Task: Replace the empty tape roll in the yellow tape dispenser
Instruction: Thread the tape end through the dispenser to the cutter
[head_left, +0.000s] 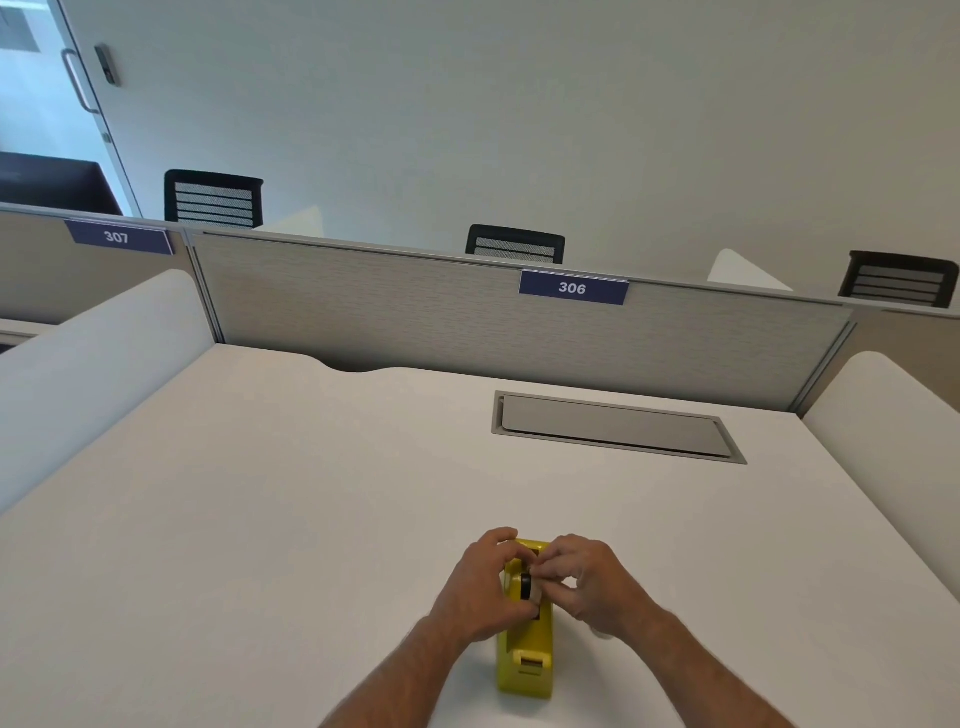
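Observation:
The yellow tape dispenser (525, 660) stands on the white desk (291, 519) near its front edge, its cutter end toward me. My left hand (480, 587) wraps around the dispenser's left side at the roll cradle. My right hand (587, 584) pinches at a dark round core (527, 587) sitting in the cradle, fingers closed on it. A small pale object shows under my right wrist (602, 635), mostly hidden. Whether tape is on the core I cannot tell.
A grey cable-port lid (613, 427) is set into the desk at the back right. A grey partition (415, 317) with label 306 closes the far side, white side dividers stand left and right. Black chairs show beyond the partition.

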